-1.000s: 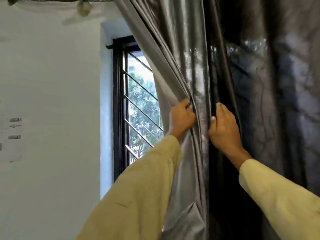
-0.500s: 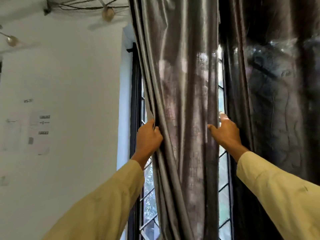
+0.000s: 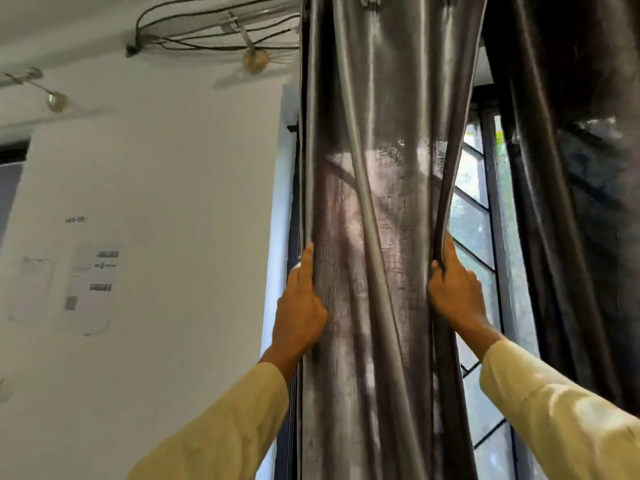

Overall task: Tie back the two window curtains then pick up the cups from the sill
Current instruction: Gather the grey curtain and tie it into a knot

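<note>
The left curtain [image 3: 377, 209], shiny grey fabric, hangs gathered into a narrow column in front of the window's left side. My left hand [image 3: 303, 306] presses against its left edge with the index finger pointing up. My right hand [image 3: 453, 292] grips its right edge, fingers curled round the folds. The right curtain [image 3: 571, 202], darker, hangs at the far right, untouched. Between the two curtains the window [image 3: 474, 216] shows with its black bars. The sill and the cups are out of view.
A white wall [image 3: 166, 188] with paper notices [image 3: 91, 285] fills the left side. Black cables [image 3: 207, 32] and small lamps run along the ceiling. The black window frame [image 3: 495, 237] stands between the curtains.
Both hands have drawn the left curtain leftwards and bunched it tighter. A wider strip of window now shows on its right. The view has tilted upwards.
</note>
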